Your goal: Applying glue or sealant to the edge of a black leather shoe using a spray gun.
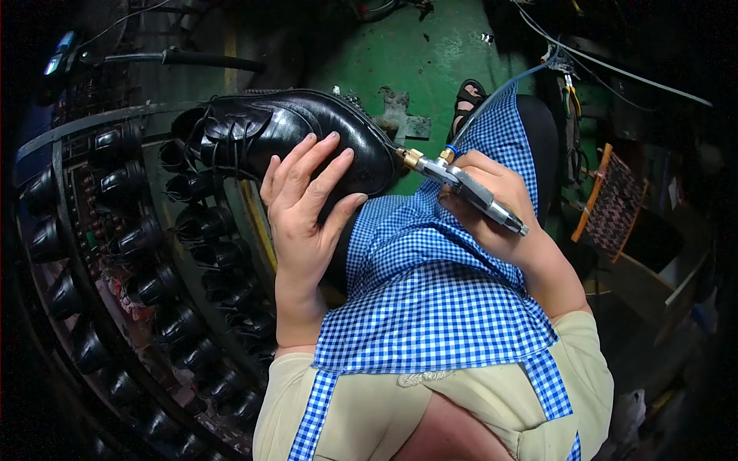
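Observation:
A glossy black lace-up shoe (307, 114) lies sideways in front of me, its toe to the right and its laces to the left. Against its near side, my left hand (301, 192) holds it with the fingers over the upper and the thumb by the toe. My right hand (500, 196) is wrapped round a silver air-gun-like tool (470, 187) with a brass nozzle. The nozzle tip is at the shoe's toe edge; whether it touches, I cannot tell. From the tool's blue fitting a thin blue hose (498, 88) runs up to the right.
Curved metal racks (65, 173) with several black shoes (138, 234) fill the left side. A woven-seat stool or chair (613, 201) stands at the right. Pliers (570, 98) hang near cables. Below lies a green floor (442, 46); a blue checked apron (430, 307) covers my lap.

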Action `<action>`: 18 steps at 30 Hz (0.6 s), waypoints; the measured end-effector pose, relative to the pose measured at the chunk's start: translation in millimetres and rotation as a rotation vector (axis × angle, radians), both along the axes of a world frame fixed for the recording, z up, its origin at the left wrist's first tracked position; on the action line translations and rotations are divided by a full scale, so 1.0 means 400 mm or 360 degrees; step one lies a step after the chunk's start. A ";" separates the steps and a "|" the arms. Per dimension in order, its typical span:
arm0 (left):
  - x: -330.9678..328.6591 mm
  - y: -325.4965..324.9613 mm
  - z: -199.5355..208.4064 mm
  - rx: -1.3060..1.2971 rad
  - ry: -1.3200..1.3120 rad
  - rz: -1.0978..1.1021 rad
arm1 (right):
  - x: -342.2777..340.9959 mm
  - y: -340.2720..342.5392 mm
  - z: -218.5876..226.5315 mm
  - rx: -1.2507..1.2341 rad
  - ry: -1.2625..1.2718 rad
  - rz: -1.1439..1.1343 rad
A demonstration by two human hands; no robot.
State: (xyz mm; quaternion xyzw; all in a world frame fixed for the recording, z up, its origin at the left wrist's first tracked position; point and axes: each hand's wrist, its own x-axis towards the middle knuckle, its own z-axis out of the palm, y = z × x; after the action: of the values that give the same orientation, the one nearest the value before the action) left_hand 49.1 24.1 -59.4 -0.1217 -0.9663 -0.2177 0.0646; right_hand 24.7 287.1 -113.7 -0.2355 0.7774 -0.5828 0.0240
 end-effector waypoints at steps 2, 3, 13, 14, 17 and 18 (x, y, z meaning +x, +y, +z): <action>0.001 -0.003 0.001 0.0003 0.0003 -0.0001 | -0.008 0.006 0.003 -0.0008 -0.0023 0.0039; 0.001 -0.004 0.002 0.0001 -0.0001 -0.0009 | -0.012 0.004 0.004 0.0011 -0.0030 0.0050; 0.013 -0.029 0.014 0.0068 -0.0065 -0.0065 | -0.082 -0.043 -0.057 0.0069 0.0040 0.0015; 0.013 -0.035 0.015 0.0088 -0.0067 -0.0077 | -0.093 -0.055 -0.081 0.0085 0.0076 -0.0020; 0.019 -0.047 0.015 0.0077 -0.0084 -0.0100 | -0.133 -0.096 -0.181 0.0054 0.0200 -0.0146; 0.020 -0.050 0.014 0.0083 -0.0092 -0.0097 | -0.146 -0.113 -0.219 0.0083 0.0206 -0.0134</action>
State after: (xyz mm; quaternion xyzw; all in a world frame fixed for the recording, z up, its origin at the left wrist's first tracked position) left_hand 57.2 4.2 -53.6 -0.1430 -0.9576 -0.2480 0.0330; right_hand -33.6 242.0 -201.2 -0.2391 0.8014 -0.5464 -0.0447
